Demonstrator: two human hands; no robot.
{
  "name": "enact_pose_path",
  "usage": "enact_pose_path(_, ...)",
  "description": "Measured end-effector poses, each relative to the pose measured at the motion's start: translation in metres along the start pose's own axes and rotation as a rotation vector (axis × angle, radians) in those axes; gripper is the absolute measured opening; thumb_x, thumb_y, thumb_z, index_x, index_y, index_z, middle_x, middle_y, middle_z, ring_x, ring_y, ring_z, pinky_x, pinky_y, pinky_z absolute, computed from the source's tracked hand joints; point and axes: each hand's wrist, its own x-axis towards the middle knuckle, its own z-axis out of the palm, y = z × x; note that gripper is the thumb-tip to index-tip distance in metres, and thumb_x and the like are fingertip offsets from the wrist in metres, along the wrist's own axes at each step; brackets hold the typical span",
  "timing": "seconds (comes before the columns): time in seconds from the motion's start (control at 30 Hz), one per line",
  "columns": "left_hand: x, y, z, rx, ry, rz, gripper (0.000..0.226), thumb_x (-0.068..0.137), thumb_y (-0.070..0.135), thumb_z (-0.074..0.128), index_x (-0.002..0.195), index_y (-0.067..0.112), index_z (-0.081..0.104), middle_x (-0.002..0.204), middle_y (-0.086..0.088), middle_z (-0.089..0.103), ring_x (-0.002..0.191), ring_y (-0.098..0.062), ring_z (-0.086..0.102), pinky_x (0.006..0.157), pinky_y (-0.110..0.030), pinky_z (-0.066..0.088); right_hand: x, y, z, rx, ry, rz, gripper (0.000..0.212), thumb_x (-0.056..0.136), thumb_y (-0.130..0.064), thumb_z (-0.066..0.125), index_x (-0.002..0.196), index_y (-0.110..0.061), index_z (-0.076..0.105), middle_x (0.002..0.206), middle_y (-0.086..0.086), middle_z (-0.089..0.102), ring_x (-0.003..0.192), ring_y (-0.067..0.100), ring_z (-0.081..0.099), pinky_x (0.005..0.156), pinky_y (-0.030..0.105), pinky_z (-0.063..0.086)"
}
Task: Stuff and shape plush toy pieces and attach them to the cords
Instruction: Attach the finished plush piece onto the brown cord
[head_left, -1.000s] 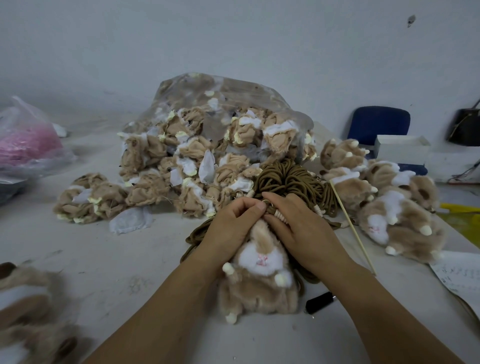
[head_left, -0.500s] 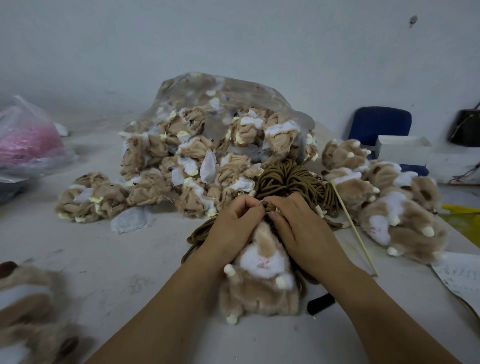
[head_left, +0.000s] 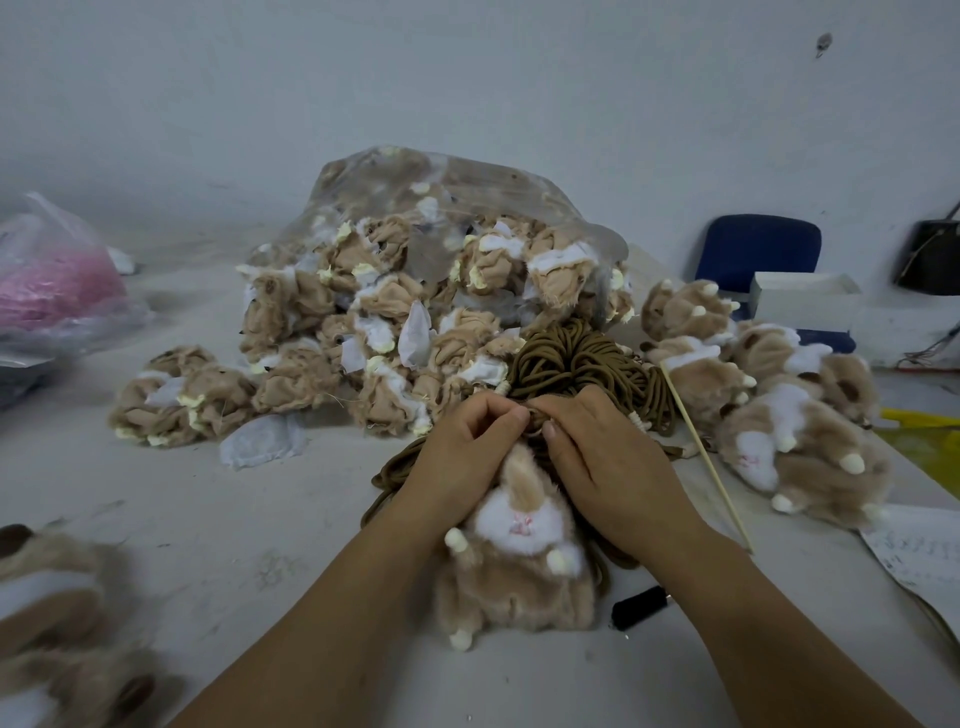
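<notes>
**A:** Your left hand (head_left: 467, 457) and right hand (head_left: 608, 467) meet fingertip to fingertip. The fingers of both are curled, pinching a strand of the cords (head_left: 576, 358) at the top of the plush toy (head_left: 519, 571).

**B:** That toy lies face-up between your wrists on the table (head_left: 260, 519), white muzzle showing, feet pointing back toward you.

**A:** Just beyond your knuckles sits the rest of the brown cords in a coiled bundle. More loops trail out beneath your left hand.

**B:** Farther out from your hands, a clear bag (head_left: 467, 187) spills unstuffed pieces (head_left: 291, 374) onto the table.

**A:** Off your right hand, a thin stick (head_left: 706, 462) lies slantwise. Finished toys (head_left: 800, 447) are heaped past it.

**B:** Near your right wrist, just beside the toy, lies a small black object (head_left: 639, 607), too dark for you to identify.
</notes>
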Motion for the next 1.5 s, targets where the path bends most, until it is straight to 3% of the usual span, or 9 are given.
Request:
enact_pose_path(0.13,-0.0011,0.0000,0.0013,-0.073,0.054,-0.007,0.016,0.097,0.024,0.059,0.082,0.024,0.065,0.072,0.018,0.067,0.070,0.005,0.061,0.063,-0.011,0.048,0.0001,-0.0044,0.0012,0.026,0.022,0.009,0.031,0.097,-0.041,0.038,0.110,-0.019,0.055,0.096,-0.006,0.044,0.073,0.006,0.042,0.052,0.017,0.032)
enact_pose_path(0.27,-0.0025,0.0002,0.0043,-0.126,0.062,-0.055,0.019,0.097,0.022,0.060,0.078,0.023,0.064,0.072,0.017,0.067,0.070,0.004,0.061,0.062,-0.011,0.047,-0.0007,-0.0061,0.0062,0.001,0.027,0.029,0.033,0.097,-0.043,0.045,0.099,-0.013,0.056,0.093,-0.001,0.045,0.074,0.010,0.040,0.057,0.026,0.033)
enact_pose_path(0.5,-0.0058,0.0040,0.0063,-0.179,0.049,-0.087,0.037,0.095,0.019,0.062,0.060,0.032,0.068,0.069,0.013,0.068,0.067,0.004,0.063,0.059,-0.011,0.048,0.0015,-0.0079,0.0048,0.037,0.050,0.065,0.027,0.094,-0.032,0.056,0.113,-0.013,0.060,0.101,0.000,0.052,0.083,0.012,0.050,0.061,0.023,0.035)
enact_pose_path(0.7,-0.0059,0.0038,0.0059,-0.253,0.050,-0.116,0.030,0.093,0.022,0.065,0.067,0.033,0.074,0.080,0.010,0.074,0.076,0.000,0.068,0.064,-0.013,0.051,0.0043,-0.0048,0.0063,0.062,0.065,0.081,0.029,0.094,-0.033,0.057,0.117,-0.015,0.062,0.099,-0.002,0.055,0.082,0.006,0.044,0.064,0.016,0.025)
enact_pose_path(0.8,-0.0051,0.0035,0.0059,-0.286,0.045,-0.151,0.027,0.092,0.023,0.066,0.068,0.032,0.075,0.084,0.008,0.075,0.080,-0.002,0.069,0.067,-0.015,0.051,0.0051,-0.0030,0.0069,0.020,0.042,0.080,0.029,0.095,-0.035,0.054,0.115,-0.015,0.063,0.102,0.003,0.062,0.089,0.017,0.056,0.069,0.021,0.034)
enact_pose_path(0.97,-0.0049,0.0024,0.0071,-0.270,0.035,-0.185,0.026,0.091,0.024,0.067,0.066,0.025,0.073,0.076,0.005,0.072,0.073,-0.003,0.066,0.063,-0.017,0.051,0.0057,-0.0023,0.0061,-0.014,0.000,0.057,0.025,0.094,-0.032,0.055,0.109,-0.014,0.063,0.100,0.004,0.064,0.089,0.020,0.059,0.069,0.028,0.042)
enact_pose_path(1.3,-0.0050,0.0038,0.0062,-0.190,0.034,-0.110,0.014,0.093,0.023,0.066,0.080,0.019,0.070,0.075,0.009,0.072,0.071,0.001,0.066,0.061,-0.011,0.049,0.0047,-0.0029,0.0057,0.045,-0.032,0.011,0.043,0.095,-0.022,0.057,0.135,-0.009,0.051,0.125,0.011,0.058,0.113,0.024,0.054,0.090,0.030,0.041)
enact_pose_path(1.4,-0.0054,0.0042,0.0056,-0.189,0.030,-0.094,0.021,0.094,0.023,0.064,0.074,0.028,0.070,0.075,0.010,0.072,0.072,0.001,0.066,0.062,-0.011,0.049,0.0041,-0.0040,0.0061,0.122,0.007,0.034,0.035,0.093,-0.022,0.060,0.127,-0.011,0.057,0.117,0.005,0.061,0.104,0.014,0.054,0.082,0.014,0.034)
enact_pose_path(1.5,-0.0062,0.0046,0.0055,-0.193,0.031,-0.090,0.029,0.094,0.025,0.064,0.067,0.034,0.070,0.075,0.011,0.071,0.073,0.001,0.066,0.063,-0.012,0.049,0.0037,-0.0037,0.0065,0.102,0.018,0.034,0.027,0.093,-0.022,0.061,0.117,-0.011,0.061,0.106,0.004,0.062,0.093,0.014,0.054,0.075,0.014,0.033)
